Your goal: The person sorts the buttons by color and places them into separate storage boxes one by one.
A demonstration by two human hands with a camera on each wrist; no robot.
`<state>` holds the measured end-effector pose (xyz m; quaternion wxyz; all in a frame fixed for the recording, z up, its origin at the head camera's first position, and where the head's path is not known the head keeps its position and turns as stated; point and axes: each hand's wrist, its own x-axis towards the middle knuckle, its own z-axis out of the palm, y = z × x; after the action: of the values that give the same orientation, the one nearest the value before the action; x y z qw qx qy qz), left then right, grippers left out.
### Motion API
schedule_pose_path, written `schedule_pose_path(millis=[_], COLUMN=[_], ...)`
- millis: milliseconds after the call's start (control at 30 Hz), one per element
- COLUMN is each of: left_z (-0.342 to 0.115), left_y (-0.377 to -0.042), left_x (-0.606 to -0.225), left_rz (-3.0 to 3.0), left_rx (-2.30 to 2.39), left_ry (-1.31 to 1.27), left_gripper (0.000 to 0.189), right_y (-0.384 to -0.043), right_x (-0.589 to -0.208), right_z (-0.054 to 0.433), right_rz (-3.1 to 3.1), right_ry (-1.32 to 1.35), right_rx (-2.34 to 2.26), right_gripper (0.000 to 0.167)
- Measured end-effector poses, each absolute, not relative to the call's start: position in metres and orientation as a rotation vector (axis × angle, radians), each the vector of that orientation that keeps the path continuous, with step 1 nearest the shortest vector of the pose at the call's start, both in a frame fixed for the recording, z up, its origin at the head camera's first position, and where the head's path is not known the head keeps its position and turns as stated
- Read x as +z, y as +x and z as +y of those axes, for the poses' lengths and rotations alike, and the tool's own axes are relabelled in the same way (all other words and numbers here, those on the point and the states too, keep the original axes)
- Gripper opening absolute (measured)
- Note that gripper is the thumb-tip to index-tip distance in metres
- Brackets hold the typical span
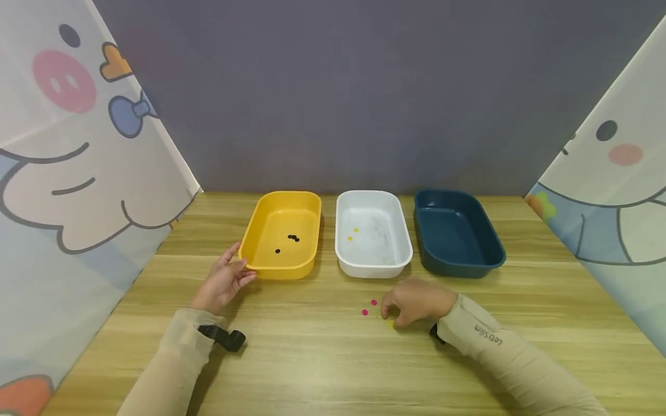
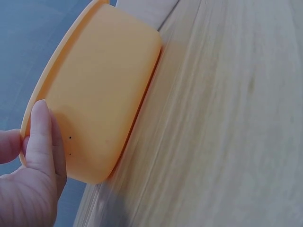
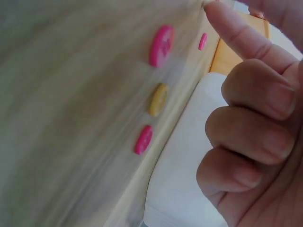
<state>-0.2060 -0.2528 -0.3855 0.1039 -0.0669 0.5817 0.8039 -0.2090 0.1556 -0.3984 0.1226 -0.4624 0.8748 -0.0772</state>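
My left hand (image 1: 221, 283) grips the near-left rim of a yellow tray (image 1: 283, 271), fingers against its outer wall; black buttons (image 1: 293, 237) lie inside. On the table my right hand (image 1: 418, 300) reaches down with thumb and index finger beside a yellow button (image 1: 391, 323). Whether they pinch it is unclear, since the thumb tip is cut off in the right wrist view. There, the other fingers (image 3: 248, 135) are curled, and pink buttons (image 3: 161, 46) lie near another view of a yellow button (image 3: 157, 100). Two pink buttons (image 1: 365, 312) show left of the hand from above.
A white tray (image 1: 374, 270) in the middle holds two yellow buttons (image 1: 356, 230). Right of it stands a dark blue tray (image 1: 460, 268). Behind the wooden table (image 1: 302, 358) rises a grey wall (image 1: 333, 98), with cartoon-printed panels (image 1: 104, 173) at both sides.
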Motion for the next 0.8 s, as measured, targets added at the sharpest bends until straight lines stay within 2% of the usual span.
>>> schedule_pose_path(millis=[800], left_z=[-0.2548], left_y=[-0.2059], left_x=[-0.3887], left_rz=[1.727], left_rx=[2.363], left_ry=[-0.201], left_gripper=[0.065], right_y=[-0.2071], right_x=[-0.4022], right_z=[0.1511], right_rz=[2.577], right_ry=[-1.411], right_rx=[-0.215], right_gripper=[0.020])
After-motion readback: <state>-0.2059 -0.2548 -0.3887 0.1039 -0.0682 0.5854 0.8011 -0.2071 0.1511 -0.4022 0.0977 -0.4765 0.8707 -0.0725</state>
